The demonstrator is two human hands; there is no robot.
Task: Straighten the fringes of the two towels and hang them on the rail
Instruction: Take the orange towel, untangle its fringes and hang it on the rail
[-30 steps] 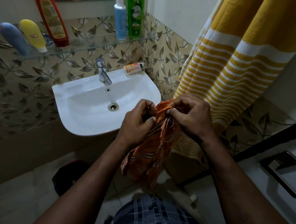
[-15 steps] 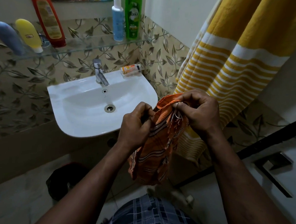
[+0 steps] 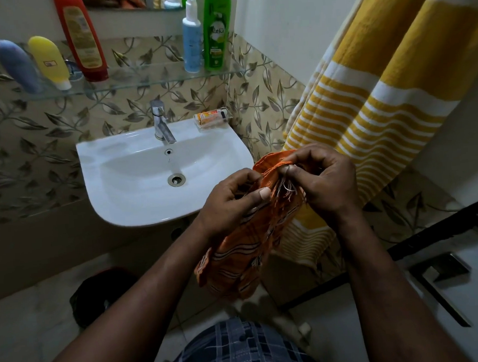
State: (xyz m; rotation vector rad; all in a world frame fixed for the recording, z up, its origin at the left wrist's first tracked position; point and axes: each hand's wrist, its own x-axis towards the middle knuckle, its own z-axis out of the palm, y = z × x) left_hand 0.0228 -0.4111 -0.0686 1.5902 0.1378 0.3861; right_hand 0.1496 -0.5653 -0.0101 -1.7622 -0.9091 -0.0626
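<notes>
An orange towel with dark and white stripes hangs bunched between my two hands, in front of the sink. My left hand grips the towel's upper edge, thumb pressed on the cloth. My right hand pinches the same edge, where pale fringe threads stick out between the fingers. A yellow towel with white stripes hangs at the right, its lower end behind the orange one. The rail that carries it is out of view.
A white sink with a steel tap stands at the left of my hands. A glass shelf above holds several bottles. A dark bin sits on the floor. A dark-framed door with a handle is at the right.
Both hands and the orange towel have shifted slightly right. My right fingers have worked along the edge, and more fringe threads show between the hands.
</notes>
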